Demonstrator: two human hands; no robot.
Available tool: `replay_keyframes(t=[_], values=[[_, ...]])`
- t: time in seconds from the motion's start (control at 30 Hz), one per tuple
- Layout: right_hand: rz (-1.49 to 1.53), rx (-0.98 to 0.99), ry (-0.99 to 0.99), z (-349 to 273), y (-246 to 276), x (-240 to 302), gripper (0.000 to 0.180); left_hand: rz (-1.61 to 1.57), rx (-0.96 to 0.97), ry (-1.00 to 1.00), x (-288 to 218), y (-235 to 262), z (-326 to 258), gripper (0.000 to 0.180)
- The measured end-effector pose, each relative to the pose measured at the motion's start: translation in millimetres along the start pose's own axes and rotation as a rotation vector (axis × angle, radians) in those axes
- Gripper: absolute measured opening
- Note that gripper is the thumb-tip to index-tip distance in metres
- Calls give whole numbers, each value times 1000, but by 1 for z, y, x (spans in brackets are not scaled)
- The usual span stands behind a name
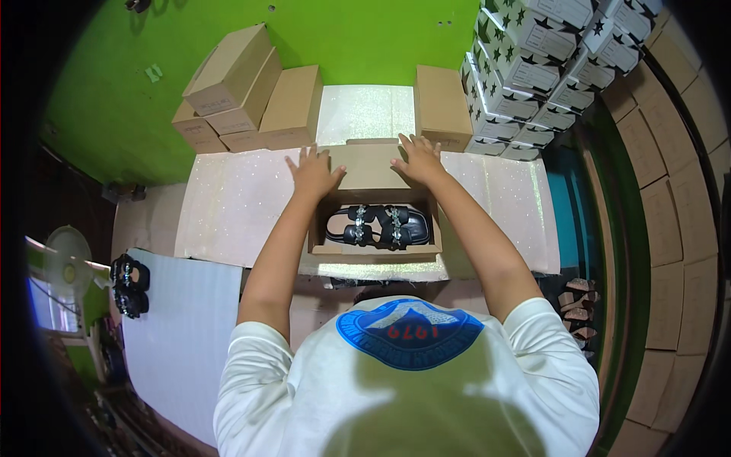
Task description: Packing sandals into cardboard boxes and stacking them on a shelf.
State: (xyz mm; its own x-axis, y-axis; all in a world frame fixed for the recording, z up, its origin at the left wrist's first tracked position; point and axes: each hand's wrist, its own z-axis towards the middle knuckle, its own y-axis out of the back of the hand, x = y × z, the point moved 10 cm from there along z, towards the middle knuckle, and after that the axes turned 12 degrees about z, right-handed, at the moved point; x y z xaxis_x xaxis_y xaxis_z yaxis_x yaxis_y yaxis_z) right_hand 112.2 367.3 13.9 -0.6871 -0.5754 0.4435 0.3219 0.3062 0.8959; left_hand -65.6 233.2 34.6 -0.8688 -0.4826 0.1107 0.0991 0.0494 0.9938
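Note:
A brown cardboard shoe box (375, 247) lies open on the glittery white table (228, 206) in front of me. Black sandals with silver trim (378, 225) lie inside it. The box's lid flap (368, 164) stands up at the far side. My left hand (313, 172) rests flat on the flap's left part, fingers spread. My right hand (417, 159) presses flat on its right part, fingers spread too. Neither hand grips anything.
Plain brown boxes (244, 95) are stacked at the table's far left, one more brown box (440, 107) at the far right. A stack of star-printed white boxes (548, 61) stands right. More black sandals (129, 286) and a white sheet (183, 335) lie left. A fan (67, 263) stands at far left.

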Motion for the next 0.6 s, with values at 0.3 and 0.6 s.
replay_keyframes(t=[0.3, 0.6], values=[[96, 162, -48, 41, -12, -2, 70, 129, -29, -149, -39, 6, 41, 67], [55, -260, 277, 17, 58, 45, 41, 96, -270, -233, -50, 54, 30, 64]])
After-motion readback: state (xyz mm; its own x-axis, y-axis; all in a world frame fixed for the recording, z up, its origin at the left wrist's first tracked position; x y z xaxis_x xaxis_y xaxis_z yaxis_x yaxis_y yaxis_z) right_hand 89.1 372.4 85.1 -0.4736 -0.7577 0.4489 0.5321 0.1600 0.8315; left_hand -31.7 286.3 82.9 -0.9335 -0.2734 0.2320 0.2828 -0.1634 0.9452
